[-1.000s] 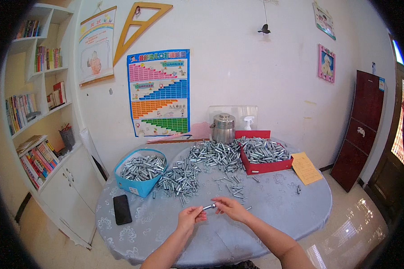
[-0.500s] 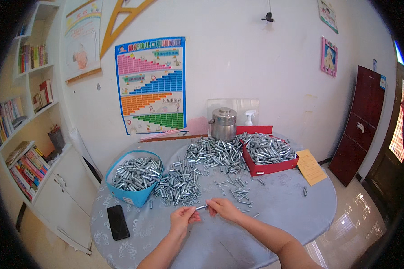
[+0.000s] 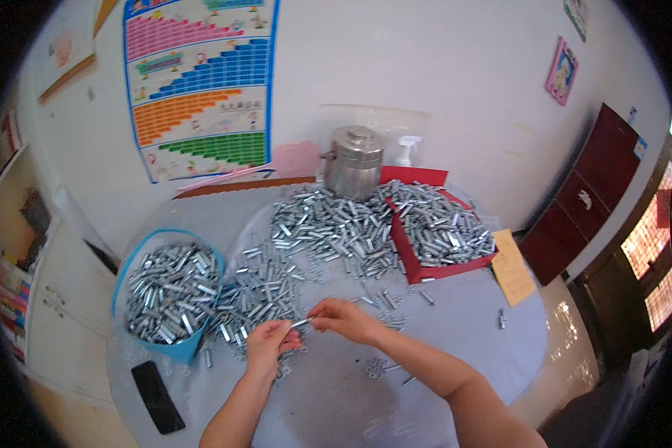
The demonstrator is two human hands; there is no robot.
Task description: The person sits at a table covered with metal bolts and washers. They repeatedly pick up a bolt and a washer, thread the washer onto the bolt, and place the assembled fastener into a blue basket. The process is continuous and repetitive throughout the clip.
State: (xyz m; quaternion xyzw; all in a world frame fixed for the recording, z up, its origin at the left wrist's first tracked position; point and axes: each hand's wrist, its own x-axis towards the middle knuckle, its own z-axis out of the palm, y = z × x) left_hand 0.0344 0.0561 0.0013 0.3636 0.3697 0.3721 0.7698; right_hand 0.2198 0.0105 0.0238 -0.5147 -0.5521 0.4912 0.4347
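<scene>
Over the near middle of the table, both hands meet at one slim silver metal cylinder [image 3: 300,323]. My left hand [image 3: 271,346] pinches its left end between thumb and fingertips. At the other end, my right hand [image 3: 343,319] has thumb and index finger closed; whether they grip the cylinder itself or a smaller piece on its tip is too small to tell. Just beyond the hands spreads a loose pile of similar metal cylinders [image 3: 328,228]. A little group of small metal rings or nuts [image 3: 375,366] lies beneath my right forearm.
Left of the pile stands a blue container [image 3: 194,345] full of metal cylinders, a black phone [image 3: 157,397] near it. A red box [image 3: 448,270], also full, stands at right beside a yellow paper [image 3: 511,269]. Behind are a steel pot [image 3: 355,164] and a white spray bottle [image 3: 407,151].
My view has tipped down and turned right, so the table appears larger. Both hands still hold the cylinder between them. The group of small rings beneath my right forearm now shows.
</scene>
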